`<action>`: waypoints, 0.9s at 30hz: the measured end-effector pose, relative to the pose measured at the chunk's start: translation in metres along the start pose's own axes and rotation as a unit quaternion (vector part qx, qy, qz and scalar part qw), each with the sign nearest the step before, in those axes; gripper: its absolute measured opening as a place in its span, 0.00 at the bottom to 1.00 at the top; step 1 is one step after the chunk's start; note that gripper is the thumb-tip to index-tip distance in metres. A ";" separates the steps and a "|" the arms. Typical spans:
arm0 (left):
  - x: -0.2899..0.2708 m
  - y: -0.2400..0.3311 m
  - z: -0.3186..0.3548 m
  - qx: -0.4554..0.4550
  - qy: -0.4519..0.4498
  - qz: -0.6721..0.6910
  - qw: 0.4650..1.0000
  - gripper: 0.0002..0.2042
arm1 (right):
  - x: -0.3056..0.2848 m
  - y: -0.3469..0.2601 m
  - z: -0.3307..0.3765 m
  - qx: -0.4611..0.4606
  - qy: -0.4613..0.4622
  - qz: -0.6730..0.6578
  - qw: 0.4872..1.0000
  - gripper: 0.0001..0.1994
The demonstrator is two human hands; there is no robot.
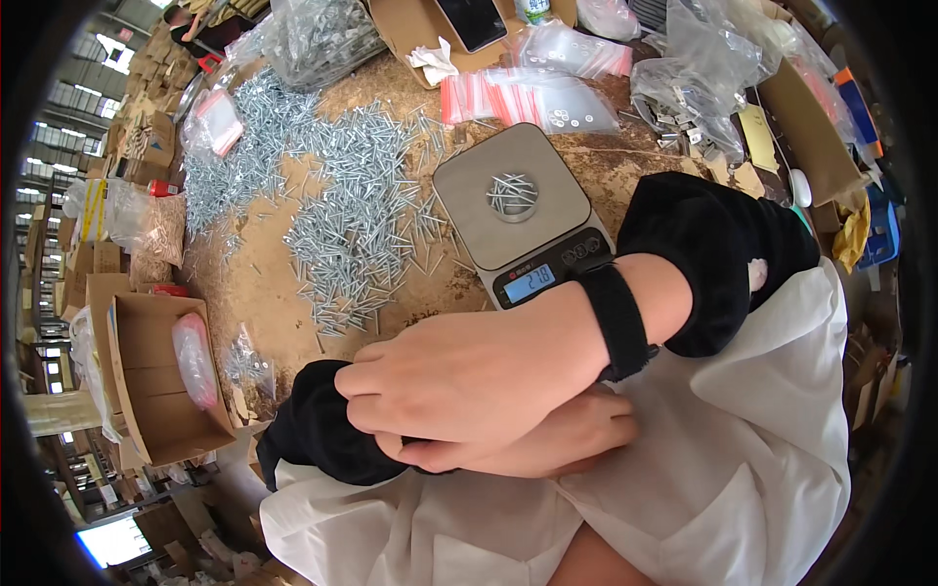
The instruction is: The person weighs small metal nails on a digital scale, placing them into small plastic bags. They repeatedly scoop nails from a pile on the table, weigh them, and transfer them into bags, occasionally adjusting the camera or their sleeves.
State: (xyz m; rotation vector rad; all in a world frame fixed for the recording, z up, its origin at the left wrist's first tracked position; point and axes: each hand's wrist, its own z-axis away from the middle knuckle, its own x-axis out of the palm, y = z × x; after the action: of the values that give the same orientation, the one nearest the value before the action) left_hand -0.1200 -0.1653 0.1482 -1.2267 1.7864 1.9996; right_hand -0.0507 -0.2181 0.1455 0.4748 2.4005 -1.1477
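Here, silver metal screws (342,215) litter a worn brown worktable (274,322) beside a grey digital scale (523,210). Right hand (469,381) pinches the black left sleeve cuff (318,430); left hand (557,435) lies loosely open, empty.

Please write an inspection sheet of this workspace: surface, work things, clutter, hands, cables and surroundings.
Surface: brown worktable, worn and dusty.
Job's things: loose pile of silver screws spread across the table; grey kitchen scale with its display lit, holding a small round dish of screws.
Clutter: clear bags with red strips, bags of metal parts, crumpled paper, dark phone.
Hands: right hand lies across the left hand, at the black left sleeve; nothing seen held. Black band on the right wrist.
Cables: nothing seen.
Surroundings: open cardboard box with a pink bag at left; stacked boxes beyond.
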 end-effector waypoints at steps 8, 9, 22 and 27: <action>0.010 -0.003 -0.002 0.009 -0.005 0.036 0.999 0.05 | 0.011 -0.014 -0.001 0.027 -0.039 0.038 0.998 0.12; 0.013 -0.003 -0.001 0.006 0.000 0.038 0.999 0.05 | 0.010 -0.010 0.002 0.013 -0.019 0.022 0.999 0.13; 0.025 0.000 0.002 -0.008 0.036 0.089 0.995 0.05 | 0.004 -0.003 0.002 0.018 -0.070 -0.106 0.992 0.28; 0.026 0.001 0.003 -0.013 0.042 0.097 0.994 0.05 | -0.005 -0.006 0.012 0.018 -0.109 -0.033 0.993 0.24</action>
State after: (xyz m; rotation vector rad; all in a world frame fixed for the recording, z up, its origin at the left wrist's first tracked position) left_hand -0.1385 -0.1721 0.1309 -1.2041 1.9947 2.1078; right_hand -0.0463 -0.2320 0.1447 0.2674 2.2257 -1.2062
